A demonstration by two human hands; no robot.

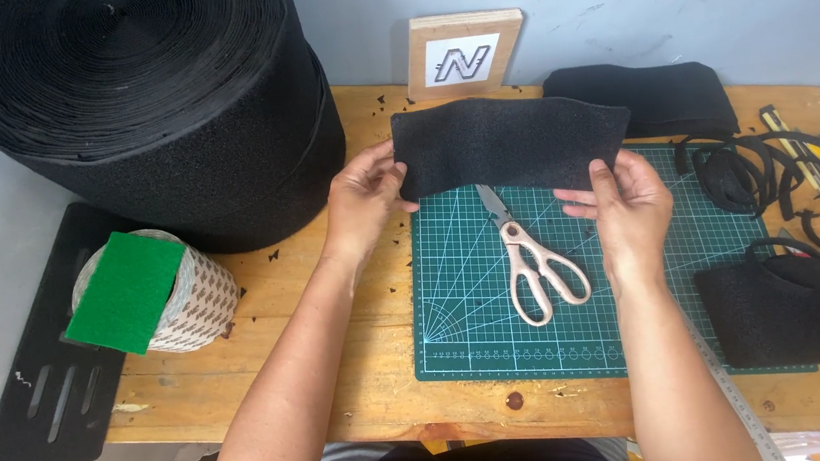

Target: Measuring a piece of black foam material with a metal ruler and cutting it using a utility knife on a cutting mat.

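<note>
At the back left of the wooden table (345, 387) stands a huge roll of black felt (147, 105), wound thick and set on end, taking up nearly the whole corner. In front of the person a green cutting mat (481, 344) with a white grid lies flat on the tabletop. Off the left edge of the table a flat black panel (38, 377) with slots cut in it lies lower down.

Above the far edge of the mat, the person holds up a strip of black felt (507, 146), stretched level between both hands and lifted clear of the surface. The left hand (365, 200) pinches the strip's left end, thumb in front and fingers behind. The right hand (628, 204) grips the lower right corner the same way, thumb on the near face.

Behind the strip, near the wall, sits a stack of black felt pieces (658, 96). A cut square of black felt (774, 316) rests on the mat's right corner, with tangled black straps (755, 172) just beyond it. On the left, a roll of patterned tape (186, 302) stands with a green scouring pad (125, 291) laid on top. Pink-handled scissors (533, 259) lie closed on the mat, directly under the held strip. A small wooden plaque (463, 52) leans against the wall, and a steel ruler (737, 399) runs along the mat's near right edge.
</note>
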